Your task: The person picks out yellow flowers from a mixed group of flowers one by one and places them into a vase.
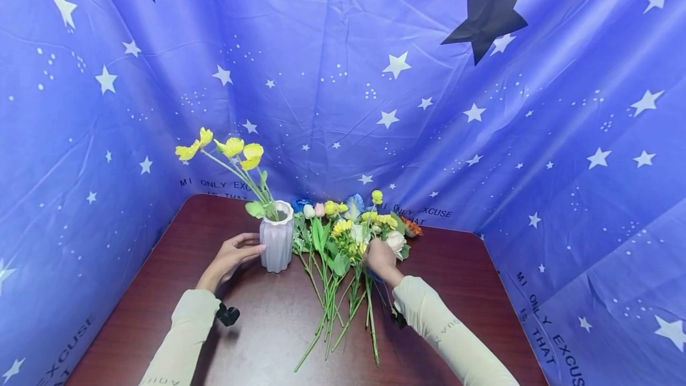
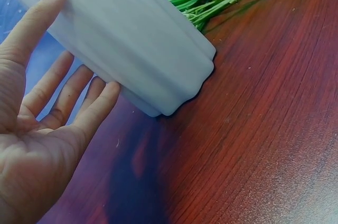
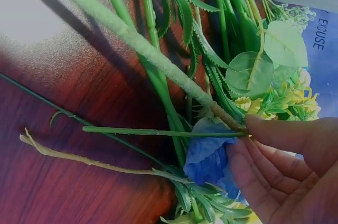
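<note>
A pale lilac-white fluted vase (image 1: 276, 246) stands upright on the table and holds several yellow flowers (image 1: 230, 147) that lean left. My left hand (image 1: 236, 258) is at the vase's left side; in the left wrist view its thumb and nearly straight fingers (image 2: 100, 102) touch the vase wall. Over the pile of loose flowers (image 1: 343, 237), my right hand (image 1: 382, 260) pinches a green stem (image 3: 185, 84) between thumb and forefinger. Which bloom belongs to that stem is unclear. A blue flower (image 3: 206, 155) lies just under this hand.
The pile holds white, pink, blue, yellow and orange blooms, with long green stems (image 1: 327, 320) pointing toward me over the dark red-brown table (image 1: 455, 290). Blue star-patterned cloth (image 1: 343, 76) rises behind and at both sides.
</note>
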A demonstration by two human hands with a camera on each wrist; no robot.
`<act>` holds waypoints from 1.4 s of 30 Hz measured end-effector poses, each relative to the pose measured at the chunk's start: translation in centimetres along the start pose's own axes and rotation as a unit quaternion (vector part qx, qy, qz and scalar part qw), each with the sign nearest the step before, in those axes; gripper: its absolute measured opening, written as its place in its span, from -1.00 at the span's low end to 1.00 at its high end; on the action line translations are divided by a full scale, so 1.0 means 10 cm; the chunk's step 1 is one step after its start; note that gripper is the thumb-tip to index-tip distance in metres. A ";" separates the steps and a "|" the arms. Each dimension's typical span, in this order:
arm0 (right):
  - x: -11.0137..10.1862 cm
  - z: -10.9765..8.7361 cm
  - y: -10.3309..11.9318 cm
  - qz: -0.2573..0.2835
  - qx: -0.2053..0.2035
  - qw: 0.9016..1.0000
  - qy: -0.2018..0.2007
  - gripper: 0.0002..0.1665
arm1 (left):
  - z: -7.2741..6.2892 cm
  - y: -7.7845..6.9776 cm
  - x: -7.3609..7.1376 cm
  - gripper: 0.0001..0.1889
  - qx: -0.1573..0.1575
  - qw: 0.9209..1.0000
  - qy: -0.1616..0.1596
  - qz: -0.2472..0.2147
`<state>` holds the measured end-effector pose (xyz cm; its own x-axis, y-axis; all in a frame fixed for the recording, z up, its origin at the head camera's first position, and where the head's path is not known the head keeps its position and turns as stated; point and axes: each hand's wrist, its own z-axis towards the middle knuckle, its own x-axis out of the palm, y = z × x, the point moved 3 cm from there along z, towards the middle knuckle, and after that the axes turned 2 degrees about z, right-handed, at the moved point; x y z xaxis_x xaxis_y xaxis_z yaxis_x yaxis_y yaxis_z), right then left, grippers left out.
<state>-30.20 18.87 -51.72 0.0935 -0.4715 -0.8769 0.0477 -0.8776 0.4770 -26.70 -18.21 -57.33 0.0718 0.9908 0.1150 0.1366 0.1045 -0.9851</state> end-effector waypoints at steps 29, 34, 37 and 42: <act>-0.27 0.04 0.14 0.008 -0.002 1.000 -0.011 -0.51 | 0.01 0.02 -0.01 -0.41 0.006 1.000 0.006 -0.007; -0.28 0.07 0.15 0.030 0.002 1.000 -0.009 -0.51 | 0.01 0.01 -0.01 -0.40 0.005 1.000 0.006 -0.004; -0.28 0.08 0.17 0.068 0.015 0.997 0.012 -0.49 | 0.01 0.01 -0.01 -0.40 0.004 1.000 0.005 -0.004; -0.29 0.06 0.18 0.107 0.036 0.993 0.017 -0.71 | 0.01 0.01 -0.01 -0.40 0.002 1.000 0.004 0.000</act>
<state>-30.94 18.60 -48.33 0.1279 -0.6460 -0.7526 -0.0479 -0.7619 0.6459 -26.79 -18.28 -57.47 0.0787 0.9900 0.1168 0.1324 0.1057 -0.9855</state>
